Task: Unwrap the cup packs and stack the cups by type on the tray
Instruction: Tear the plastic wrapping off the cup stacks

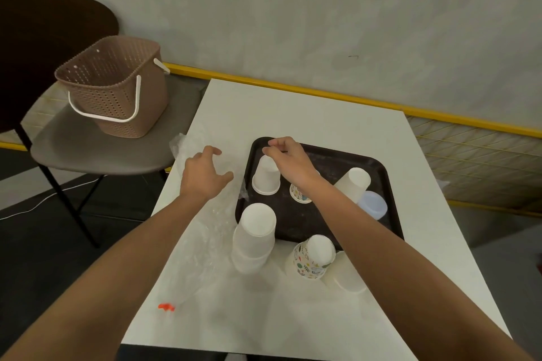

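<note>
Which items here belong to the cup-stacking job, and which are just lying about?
Job: tray; white cup stacks; patterned cups; clear plastic wrap; both hands, left hand, right hand.
Lying about: brown basket; chair; orange scrap.

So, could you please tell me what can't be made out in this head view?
- Whether the right hand actually grips the white cup below it: its fingers cover the cup's top.
- The patterned cup on the tray: mostly hidden by the right forearm.
- Cup count in the white stack: edges blur together.
- What the orange item is: too small.
- The left hand over clear wrap: contact unclear.
</note>
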Tool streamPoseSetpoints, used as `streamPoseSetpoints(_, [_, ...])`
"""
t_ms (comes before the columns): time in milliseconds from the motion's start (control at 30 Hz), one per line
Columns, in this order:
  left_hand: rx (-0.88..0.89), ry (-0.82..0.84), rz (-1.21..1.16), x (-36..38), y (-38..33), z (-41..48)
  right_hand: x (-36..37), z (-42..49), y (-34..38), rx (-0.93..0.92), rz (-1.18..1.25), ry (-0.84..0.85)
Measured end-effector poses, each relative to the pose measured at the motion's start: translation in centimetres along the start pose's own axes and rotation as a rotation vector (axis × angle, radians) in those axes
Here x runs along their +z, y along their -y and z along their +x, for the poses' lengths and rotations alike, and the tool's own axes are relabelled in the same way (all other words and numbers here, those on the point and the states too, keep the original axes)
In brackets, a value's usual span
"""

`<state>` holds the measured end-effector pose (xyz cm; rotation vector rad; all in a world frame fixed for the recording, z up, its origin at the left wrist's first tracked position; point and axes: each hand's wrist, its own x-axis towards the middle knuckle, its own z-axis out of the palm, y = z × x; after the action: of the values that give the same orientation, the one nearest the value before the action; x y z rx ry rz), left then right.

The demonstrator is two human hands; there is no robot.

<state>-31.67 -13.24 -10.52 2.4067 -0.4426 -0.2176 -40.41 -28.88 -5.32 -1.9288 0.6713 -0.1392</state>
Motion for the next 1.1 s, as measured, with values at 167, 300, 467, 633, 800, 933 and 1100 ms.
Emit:
streamPoseSetpoints(167, [0.027,-0.078,0.007,-0.7,-0.9,-1.0,-1.2,-1.2,-0.4,0.001,0.032,-0.011])
streamPoseSetpoints(300, [0.049,-0.070,0.025,-0.7,-1.5,-1.9,-2.4,-2.5,-0.7,-0.007,0.038,-0.028])
streamPoseSetpoints(467, [-0.067,-0.102,0.087,-1.1,-1.6,-3.0,-3.9,-3.4,-1.4,0.004,0.049,-0.039])
streamPoseSetpoints(633, [-0.188,-0.125,0.100,-1.3,-0.4,-4.1,-4.0,-4.1,-1.8,0.022,0.072,-0.037])
streamPoseSetpoints(800, [-0.176,-0.092,0.211,-1.1,-0.5,-5.5,-3.1,-4.5,-1.8,0.010,0.056,-0.019])
streamPoseSetpoints(933, [-0.069,-0.138,0.474,-0.9,-0.1,-5.8,-2.8,-4.8,-1.8,0.013,0.066,0.002])
streamPoseSetpoints(1100, [0.059,-0.244,0.611,-0.6,0.0,-6.0,-2.9,-5.1,-2.3,0.026,0.051,0.001])
